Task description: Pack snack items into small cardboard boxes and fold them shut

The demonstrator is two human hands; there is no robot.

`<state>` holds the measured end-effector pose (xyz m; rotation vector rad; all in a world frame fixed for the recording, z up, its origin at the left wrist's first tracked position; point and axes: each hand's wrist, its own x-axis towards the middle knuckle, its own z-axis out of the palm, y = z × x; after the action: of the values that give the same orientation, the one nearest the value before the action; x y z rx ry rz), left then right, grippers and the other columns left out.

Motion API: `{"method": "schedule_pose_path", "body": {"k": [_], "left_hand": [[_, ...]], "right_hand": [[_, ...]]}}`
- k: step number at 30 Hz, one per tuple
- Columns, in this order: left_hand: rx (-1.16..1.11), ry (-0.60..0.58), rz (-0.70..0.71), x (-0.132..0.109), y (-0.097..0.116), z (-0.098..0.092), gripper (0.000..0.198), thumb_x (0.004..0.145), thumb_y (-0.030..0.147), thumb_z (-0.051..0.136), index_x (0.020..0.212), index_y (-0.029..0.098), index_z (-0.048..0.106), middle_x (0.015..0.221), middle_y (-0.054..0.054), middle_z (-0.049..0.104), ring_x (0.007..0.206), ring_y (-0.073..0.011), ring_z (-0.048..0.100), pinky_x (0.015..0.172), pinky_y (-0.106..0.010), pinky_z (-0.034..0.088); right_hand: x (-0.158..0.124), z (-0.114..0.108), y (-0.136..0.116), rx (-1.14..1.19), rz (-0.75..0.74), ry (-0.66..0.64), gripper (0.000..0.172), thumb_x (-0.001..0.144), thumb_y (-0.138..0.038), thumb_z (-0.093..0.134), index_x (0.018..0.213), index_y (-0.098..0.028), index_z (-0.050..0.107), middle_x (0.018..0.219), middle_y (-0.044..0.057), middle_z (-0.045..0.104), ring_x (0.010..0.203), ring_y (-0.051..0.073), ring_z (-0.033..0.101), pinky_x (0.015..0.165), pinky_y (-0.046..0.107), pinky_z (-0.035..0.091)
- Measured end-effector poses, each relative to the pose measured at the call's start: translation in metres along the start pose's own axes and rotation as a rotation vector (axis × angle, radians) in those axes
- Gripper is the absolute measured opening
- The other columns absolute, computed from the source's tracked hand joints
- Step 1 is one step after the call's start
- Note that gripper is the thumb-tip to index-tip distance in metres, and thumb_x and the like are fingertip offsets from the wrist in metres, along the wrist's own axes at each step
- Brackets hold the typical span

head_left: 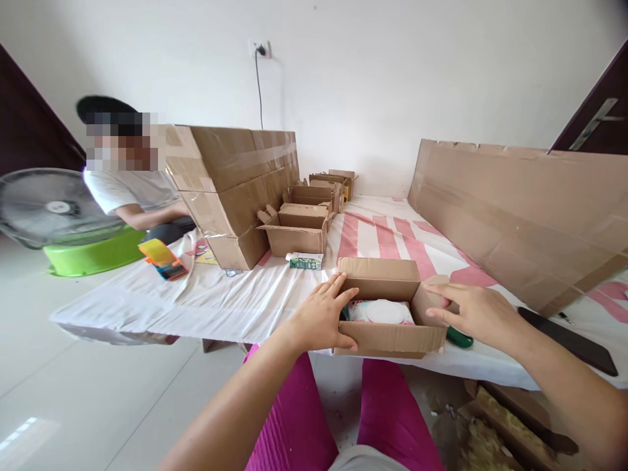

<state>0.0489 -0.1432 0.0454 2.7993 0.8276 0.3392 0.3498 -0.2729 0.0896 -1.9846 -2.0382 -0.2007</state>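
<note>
An open small cardboard box [387, 337] sits at the near edge of a low table covered with a white and pink sheet [235, 294]. Inside it lies a packet with a round white lid [385, 311]. My left hand [321, 317] grips the box's left wall, thumb along the front, fingers over the rim. My right hand [473, 311] rests on the right flap, fingers stretched out against it. A green object [460, 338] peeks out under my right hand.
Large taped cartons [235, 183] and several small open boxes [299, 229] stand at the back. A small green-and-white pack [305, 261], a tape dispenser [163, 258], a dark phone [569, 340] and flat cardboard sheets [520, 209] lie about. Another person [132, 190] sits at the far left beside a fan [49, 206].
</note>
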Motion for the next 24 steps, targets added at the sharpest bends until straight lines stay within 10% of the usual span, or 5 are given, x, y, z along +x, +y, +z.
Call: {"method": "schedule_pose_path", "body": {"k": [9,17,24], "left_hand": [[-0.004,0.046,0.020,0.002,0.001,0.000,0.082,0.050,0.059,0.084,0.119,0.023,0.061,0.155,-0.017,0.030,0.141,-0.0457,0.027,0.110,-0.061,0.028],[0.043,0.029,0.007,0.001,0.006,-0.003,0.054,0.052,0.056,0.085,0.084,0.017,0.066,0.155,-0.019,0.030,0.142,-0.0459,0.026,0.110,-0.059,0.031],[0.009,0.044,0.003,-0.002,0.009,-0.002,0.046,0.053,0.052,0.087,0.073,0.017,0.066,0.156,-0.018,0.029,0.142,-0.0452,0.026,0.110,-0.057,0.032]], "right_hand": [[-0.014,0.052,0.036,0.396,0.013,-0.159,0.057,0.096,-0.057,0.032,0.143,-0.027,0.043,0.136,0.010,0.058,0.127,0.025,0.054,0.096,0.039,0.050],[0.007,0.009,0.011,0.165,0.120,0.282,0.035,0.086,-0.052,0.054,0.099,-0.022,0.068,0.088,0.007,0.073,0.074,0.023,0.068,0.067,0.036,0.052],[0.059,0.031,-0.045,0.023,-0.111,-0.528,0.057,0.069,-0.046,0.072,0.121,-0.023,0.063,0.119,0.012,0.068,0.107,0.034,0.064,0.084,0.042,0.050]]}}
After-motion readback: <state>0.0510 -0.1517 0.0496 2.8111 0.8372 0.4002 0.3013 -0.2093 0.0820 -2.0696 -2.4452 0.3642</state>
